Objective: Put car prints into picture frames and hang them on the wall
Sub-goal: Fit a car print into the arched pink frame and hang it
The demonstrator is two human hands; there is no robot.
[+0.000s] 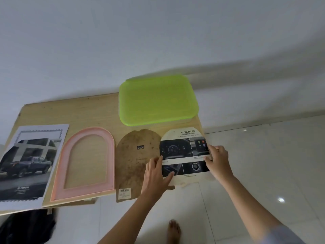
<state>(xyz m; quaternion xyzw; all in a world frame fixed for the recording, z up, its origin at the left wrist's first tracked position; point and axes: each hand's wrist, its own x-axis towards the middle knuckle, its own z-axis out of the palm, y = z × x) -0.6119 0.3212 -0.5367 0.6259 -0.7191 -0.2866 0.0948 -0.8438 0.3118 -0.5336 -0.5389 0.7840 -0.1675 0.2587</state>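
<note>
An arch-shaped car print [182,152] with dashboard photos lies at the right end of the wooden table [84,110]. My left hand [156,173] grips its left edge and my right hand [217,159] grips its right edge. Left of it lies a brown arch-shaped backing board [133,159] with a barcode sticker, overhanging the table's front edge. Further left rests an empty pink arch-shaped picture frame [86,162]. A rectangular print of a dark pickup truck [28,164] lies at the far left.
A lime-green plastic lid or tray [158,101] sits at the table's back right, against the white wall. Below are white floor tiles, my bare foot [173,231], and a dark bag [26,228] under the table's left end.
</note>
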